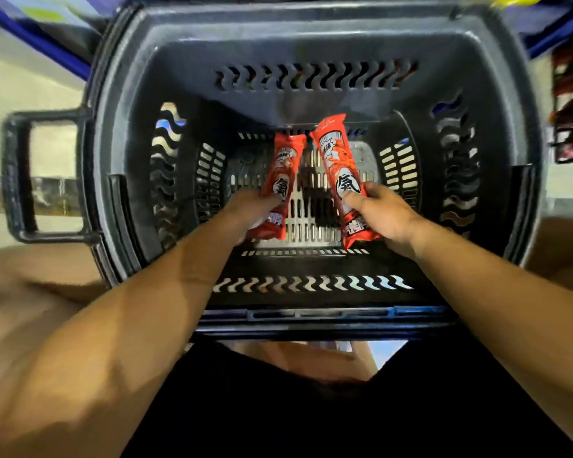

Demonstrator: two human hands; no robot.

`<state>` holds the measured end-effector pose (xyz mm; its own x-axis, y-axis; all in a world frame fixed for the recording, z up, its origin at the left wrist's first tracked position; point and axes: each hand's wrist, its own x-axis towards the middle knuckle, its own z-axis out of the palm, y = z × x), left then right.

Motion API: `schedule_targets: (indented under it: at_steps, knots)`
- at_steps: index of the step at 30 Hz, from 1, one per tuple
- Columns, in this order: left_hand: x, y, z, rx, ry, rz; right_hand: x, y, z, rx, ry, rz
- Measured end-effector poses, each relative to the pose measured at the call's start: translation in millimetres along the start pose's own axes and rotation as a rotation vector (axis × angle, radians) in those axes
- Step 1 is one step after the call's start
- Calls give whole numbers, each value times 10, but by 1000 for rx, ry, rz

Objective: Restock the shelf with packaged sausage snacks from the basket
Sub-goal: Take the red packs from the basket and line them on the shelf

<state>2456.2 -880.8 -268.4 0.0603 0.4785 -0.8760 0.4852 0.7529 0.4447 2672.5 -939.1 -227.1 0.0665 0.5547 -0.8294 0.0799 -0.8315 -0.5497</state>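
Basket (311,38): a dark plastic basket with slotted walls and floor is seen from above; its near rim lies just in front of the person's lap.
Handle (24,180): a loop handle is folded out to the left of the basket.
Left pack (283,173): a red sausage snack pack is held inside the basket, above the floor, its long axis running away from the camera and tilted slightly right at the top.
Right pack (339,173): a second red pack of the same print is held just beside the first, its top end leaning left and reaching the far wall; the two packs are apart, with a narrow gap between them.
Left hand (248,211): its fingers are curled round the lower half of the left pack.
Right hand (382,213): the lower half of the right pack is pinched between thumb and fingers.
Hands: both are lowered into the basket, apart from each other, each clamped on its own pack.
Shelf (571,104): a blurred rack with dark red packets is seen at the right edge.
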Motion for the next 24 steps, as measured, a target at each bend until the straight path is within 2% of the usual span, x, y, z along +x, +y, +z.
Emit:
schedule_targets:
  at_steps: [6, 9, 13, 20, 24]
  knots:
    - [-867, 16, -139, -304, -38, 173, -551, -6, 82, 144, 64, -155]
    - [-1258, 30, -122, -429, 17, 271, -804, -14, 96, 244, 93, -216]
    - [-1734, 6, -67, -544, 91, 408, -1140, -107, 136, 244, 117, -376]
    - [-2250, 143, -48, -548, 84, 644, -1609, -396, 164, 244, 154, -580]
    - [-2482, 285, -110, -550, 80, 723, -1826, -599, 136, 298, 124, -671]
